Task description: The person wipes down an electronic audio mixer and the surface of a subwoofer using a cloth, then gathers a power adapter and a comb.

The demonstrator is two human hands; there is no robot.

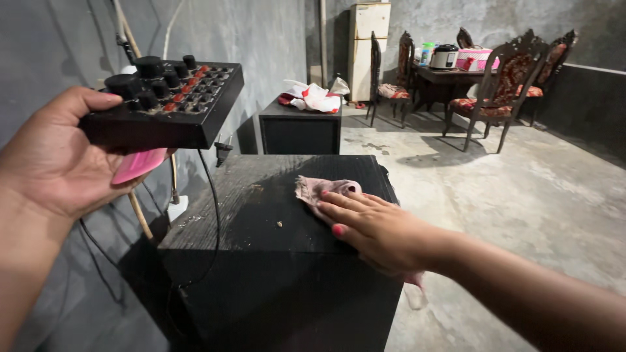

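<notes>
The pink cloth (321, 190) lies on top of the black speaker cabinet (261, 221), toward its far right edge; it looks soft, light and limp, best pressed flat or pinched anywhere. The right hand (372, 228) lies on it, fingers (339, 212) straight and slightly spread, gripping nothing. The left hand (59, 160) cups a stiff black audio mixer (166, 104) from below, raised beyond the cabinet's left edge, thumb on its near end

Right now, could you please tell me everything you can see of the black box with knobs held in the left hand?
The black control box is a flat rectangular unit, apparently plastic, topped with black round knobs and rows of small red and dark buttons. It is held tilted in the air, above and left of the black cabinet. The left hand grips it, thumb on its near edge, with a pink flat object beneath. A black cable hangs below it.
</notes>
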